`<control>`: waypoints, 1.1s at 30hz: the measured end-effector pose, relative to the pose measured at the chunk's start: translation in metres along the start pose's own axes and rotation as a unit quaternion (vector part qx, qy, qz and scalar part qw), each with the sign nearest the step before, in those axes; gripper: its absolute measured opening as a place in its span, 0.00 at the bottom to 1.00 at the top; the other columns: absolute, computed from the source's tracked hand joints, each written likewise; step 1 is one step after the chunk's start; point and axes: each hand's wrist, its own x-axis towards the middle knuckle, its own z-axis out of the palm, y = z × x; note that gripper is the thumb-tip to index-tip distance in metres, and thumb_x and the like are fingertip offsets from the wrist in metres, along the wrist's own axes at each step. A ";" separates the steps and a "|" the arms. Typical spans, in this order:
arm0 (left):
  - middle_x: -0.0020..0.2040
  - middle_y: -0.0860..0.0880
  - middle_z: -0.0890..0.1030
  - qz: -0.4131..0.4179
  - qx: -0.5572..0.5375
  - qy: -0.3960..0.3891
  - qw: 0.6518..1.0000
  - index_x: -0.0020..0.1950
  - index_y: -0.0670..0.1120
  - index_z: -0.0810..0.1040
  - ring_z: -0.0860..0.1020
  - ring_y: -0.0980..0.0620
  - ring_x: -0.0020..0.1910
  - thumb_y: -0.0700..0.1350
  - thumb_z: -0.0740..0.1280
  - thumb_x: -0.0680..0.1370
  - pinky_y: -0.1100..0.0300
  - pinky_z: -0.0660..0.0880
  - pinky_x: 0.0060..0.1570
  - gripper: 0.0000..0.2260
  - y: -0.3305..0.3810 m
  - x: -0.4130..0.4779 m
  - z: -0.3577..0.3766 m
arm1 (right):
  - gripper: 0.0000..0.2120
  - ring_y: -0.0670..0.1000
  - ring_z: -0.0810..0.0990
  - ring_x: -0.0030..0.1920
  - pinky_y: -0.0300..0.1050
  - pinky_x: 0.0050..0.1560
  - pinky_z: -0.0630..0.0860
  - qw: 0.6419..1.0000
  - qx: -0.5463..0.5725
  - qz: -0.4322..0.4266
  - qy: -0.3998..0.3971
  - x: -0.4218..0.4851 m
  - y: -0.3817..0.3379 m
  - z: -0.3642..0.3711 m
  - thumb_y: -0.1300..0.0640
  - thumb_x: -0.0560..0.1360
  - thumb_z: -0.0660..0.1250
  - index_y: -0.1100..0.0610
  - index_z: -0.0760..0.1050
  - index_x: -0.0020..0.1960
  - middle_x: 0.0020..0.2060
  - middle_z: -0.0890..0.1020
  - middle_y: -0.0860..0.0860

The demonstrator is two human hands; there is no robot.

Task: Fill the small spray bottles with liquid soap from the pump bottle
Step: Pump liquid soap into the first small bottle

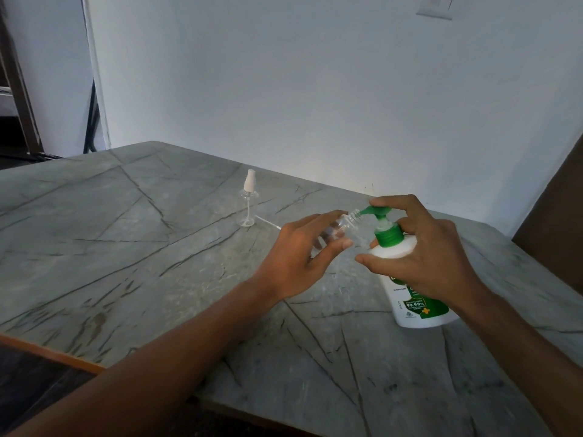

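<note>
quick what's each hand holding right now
Left hand: holds the uncapped small spray bottle, neck at the spout.
Right hand: holds the pump bottle, forefinger on its green pump head.

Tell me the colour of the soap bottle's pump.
The pump is green; head view shows it best.

Most of pump bottle [421, 312] label lay behind right hand [432, 257], spray bottle [352, 217] body behind left fingers [317, 221], wall plate [437, 7] was cropped.
</note>
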 end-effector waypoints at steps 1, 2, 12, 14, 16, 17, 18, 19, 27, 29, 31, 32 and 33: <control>0.46 0.49 0.82 0.001 -0.001 -0.001 1.000 0.64 0.41 0.76 0.78 0.58 0.41 0.50 0.66 0.78 0.68 0.76 0.40 0.18 0.000 0.000 0.000 | 0.34 0.41 0.82 0.42 0.29 0.41 0.76 1.000 0.001 0.006 0.001 0.001 0.000 0.000 0.47 0.60 0.82 0.33 0.68 0.59 0.41 0.84 0.42; 0.46 0.49 0.82 0.004 -0.001 -0.005 1.000 0.64 0.41 0.76 0.78 0.58 0.41 0.50 0.66 0.78 0.67 0.76 0.40 0.18 0.000 0.000 0.000 | 0.33 0.40 0.82 0.43 0.29 0.40 0.76 1.000 0.002 0.012 0.001 0.001 -0.001 0.000 0.47 0.60 0.82 0.33 0.68 0.57 0.41 0.83 0.41; 0.47 0.49 0.83 0.006 0.003 -0.030 1.000 0.64 0.42 0.76 0.78 0.59 0.42 0.51 0.66 0.78 0.67 0.76 0.40 0.19 -0.002 -0.003 0.002 | 0.28 0.39 0.81 0.45 0.28 0.42 0.76 1.000 0.015 0.022 0.000 0.002 -0.001 0.000 0.41 0.58 0.79 0.37 0.70 0.53 0.43 0.82 0.39; 0.48 0.49 0.83 0.004 0.001 -0.021 1.000 0.65 0.41 0.76 0.78 0.59 0.42 0.51 0.66 0.78 0.69 0.76 0.41 0.19 0.000 -0.002 0.001 | 0.32 0.40 0.82 0.44 0.28 0.43 0.75 1.000 0.005 0.001 0.002 -0.001 0.000 0.000 0.45 0.60 0.81 0.39 0.70 0.59 0.43 0.83 0.39; 0.48 0.49 0.83 -0.002 0.000 -0.009 1.000 0.65 0.42 0.76 0.78 0.59 0.43 0.51 0.66 0.78 0.70 0.76 0.42 0.20 0.002 -0.001 0.000 | 0.35 0.40 0.82 0.44 0.28 0.44 0.75 1.000 -0.007 -0.018 0.000 -0.003 0.001 0.001 0.47 0.62 0.81 0.42 0.69 0.65 0.44 0.83 0.38; 0.48 0.49 0.83 -0.003 0.001 -0.006 1.000 0.65 0.42 0.76 0.78 0.59 0.43 0.51 0.66 0.78 0.70 0.76 0.42 0.20 0.002 -0.001 0.000 | 0.37 0.41 0.82 0.43 0.28 0.44 0.75 1.000 -0.011 -0.022 -0.001 -0.004 0.002 0.001 0.47 0.63 0.81 0.42 0.68 0.66 0.44 0.83 0.38; 0.49 0.49 0.83 -0.003 0.002 -0.005 1.000 0.65 0.42 0.75 0.78 0.59 0.43 0.51 0.66 0.78 0.70 0.76 0.42 0.20 0.002 0.000 0.000 | 0.37 0.41 0.82 0.43 0.28 0.45 0.75 1.000 -0.014 -0.022 -0.004 -0.004 0.003 0.001 0.47 0.63 0.81 0.41 0.67 0.68 0.44 0.83 0.38; 0.49 0.49 0.83 -0.003 0.004 -0.005 1.000 0.65 0.41 0.75 0.78 0.59 0.43 0.51 0.66 0.78 0.70 0.76 0.42 0.20 0.003 0.000 0.000 | 0.37 0.40 0.82 0.43 0.29 0.45 0.75 1.000 -0.014 -0.023 -0.005 -0.004 0.003 0.001 0.47 0.64 0.80 0.40 0.66 0.68 0.45 0.83 0.38; 0.48 0.49 0.83 -0.007 0.009 -0.007 1.000 0.65 0.41 0.76 0.77 0.60 0.43 0.51 0.66 0.78 0.72 0.75 0.41 0.20 0.002 0.000 0.000 | 0.34 0.40 0.82 0.43 0.26 0.43 0.74 1.000 0.006 -0.013 0.009 0.000 0.001 0.002 0.48 0.61 0.81 0.38 0.68 0.61 0.43 0.83 0.39; 0.47 0.49 0.83 -0.006 0.007 -0.014 1.000 0.65 0.41 0.76 0.77 0.59 0.41 0.51 0.66 0.78 0.70 0.75 0.41 0.20 0.001 -0.001 0.000 | 0.31 0.40 0.82 0.43 0.27 0.42 0.75 1.000 0.010 0.001 0.009 0.000 0.000 0.002 0.46 0.60 0.81 0.36 0.69 0.58 0.43 0.83 0.39; 0.46 0.50 0.82 -0.005 0.005 -0.022 1.000 0.64 0.41 0.77 0.77 0.59 0.40 0.52 0.66 0.78 0.68 0.75 0.40 0.19 0.001 -0.002 0.001 | 0.29 0.39 0.82 0.45 0.27 0.43 0.75 1.000 0.015 0.009 0.008 0.001 0.000 0.001 0.42 0.59 0.80 0.36 0.69 0.55 0.44 0.83 0.39; 0.46 0.50 0.82 -0.005 0.004 -0.023 1.000 0.64 0.42 0.77 0.77 0.59 0.40 0.52 0.66 0.78 0.68 0.75 0.39 0.19 0.001 -0.003 0.001 | 0.28 0.38 0.82 0.45 0.26 0.44 0.75 1.000 0.017 0.012 0.007 0.001 -0.001 0.001 0.41 0.59 0.79 0.36 0.69 0.54 0.44 0.83 0.38; 0.46 0.50 0.82 -0.006 0.002 -0.024 1.000 0.63 0.41 0.77 0.77 0.59 0.40 0.52 0.67 0.78 0.68 0.75 0.39 0.19 0.001 -0.003 0.002 | 0.27 0.37 0.81 0.46 0.25 0.44 0.74 1.000 0.018 0.013 0.006 0.002 -0.001 0.002 0.40 0.58 0.78 0.36 0.69 0.53 0.44 0.82 0.37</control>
